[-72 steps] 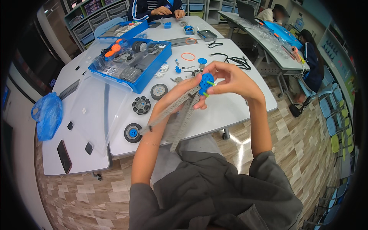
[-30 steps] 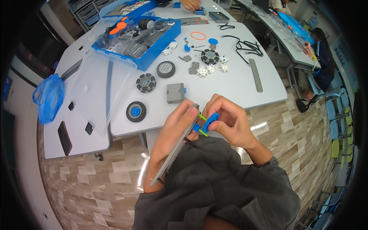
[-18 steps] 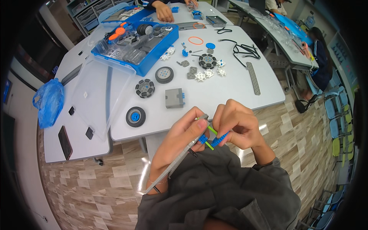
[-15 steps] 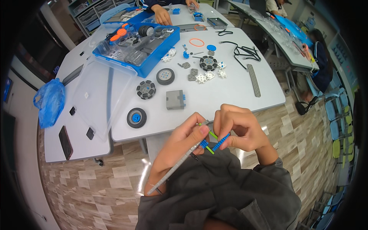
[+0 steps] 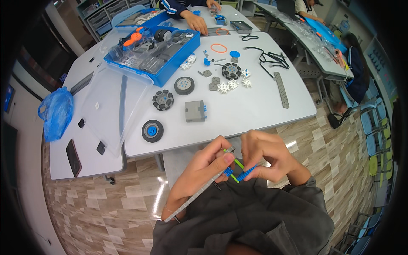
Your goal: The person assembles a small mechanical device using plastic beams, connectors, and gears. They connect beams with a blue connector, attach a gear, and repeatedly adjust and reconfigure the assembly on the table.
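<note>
My left hand (image 5: 212, 163) is closed around the upper end of a long grey beam (image 5: 191, 200), which slants down along my left forearm. Two bright green rods (image 5: 239, 163) stick out of the beam past my left thumb, with small blue parts (image 5: 228, 171) at its side. Between thumb and fingers, my right hand (image 5: 270, 154) pinches a blue toothed gear (image 5: 247, 173), seen nearly edge-on. The gear's lower edge is at the tip of the lower green rod; whether the rod enters it I cannot tell. A short black pin (image 5: 216, 185) pokes out under the beam.
On the white table beyond lie a grey block (image 5: 195, 111), several wheels including a black tyre (image 5: 159, 126), a flat grey beam (image 5: 281, 90), black cables (image 5: 274, 59) and a blue parts box (image 5: 172, 70). A clear lid (image 5: 108, 100) lies left. A co-worker's hand (image 5: 195, 22) is at the far side.
Both my hands have sunk slightly toward my lap with the beam and gear. The gear's lower edge has come to the lower rod's tip. The co-worker's hand across has shifted right.
</note>
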A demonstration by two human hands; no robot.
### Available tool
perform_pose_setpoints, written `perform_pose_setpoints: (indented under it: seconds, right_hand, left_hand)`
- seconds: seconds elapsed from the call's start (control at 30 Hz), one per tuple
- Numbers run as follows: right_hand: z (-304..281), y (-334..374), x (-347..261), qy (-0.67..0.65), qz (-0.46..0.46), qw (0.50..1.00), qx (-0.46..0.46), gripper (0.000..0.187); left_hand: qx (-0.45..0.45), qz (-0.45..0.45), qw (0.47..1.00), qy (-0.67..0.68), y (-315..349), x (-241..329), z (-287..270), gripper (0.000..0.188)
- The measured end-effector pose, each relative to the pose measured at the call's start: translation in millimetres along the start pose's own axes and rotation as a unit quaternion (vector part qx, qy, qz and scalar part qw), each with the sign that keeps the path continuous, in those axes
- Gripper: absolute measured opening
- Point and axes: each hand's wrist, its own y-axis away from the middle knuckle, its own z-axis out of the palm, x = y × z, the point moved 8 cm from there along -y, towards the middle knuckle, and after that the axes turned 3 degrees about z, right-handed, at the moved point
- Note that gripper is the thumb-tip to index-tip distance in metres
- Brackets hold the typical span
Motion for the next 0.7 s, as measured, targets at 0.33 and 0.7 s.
perform_pose_setpoints:
  seconds: [0.33, 0.7]
  right_hand:
    - [18, 6, 29, -0.091, 0.197, 0.963, -0.162, 0.021]
    - [40, 8, 8, 0.09, -0.017, 0.979, -0.184, 0.015]
  left_hand:
    - [0.043, -0.005, 0.999, -0.014, -1, -21, -13, 0.029]
    - [0.008, -0.075, 0.997, 0.025, 24, -38, -15, 0.028]
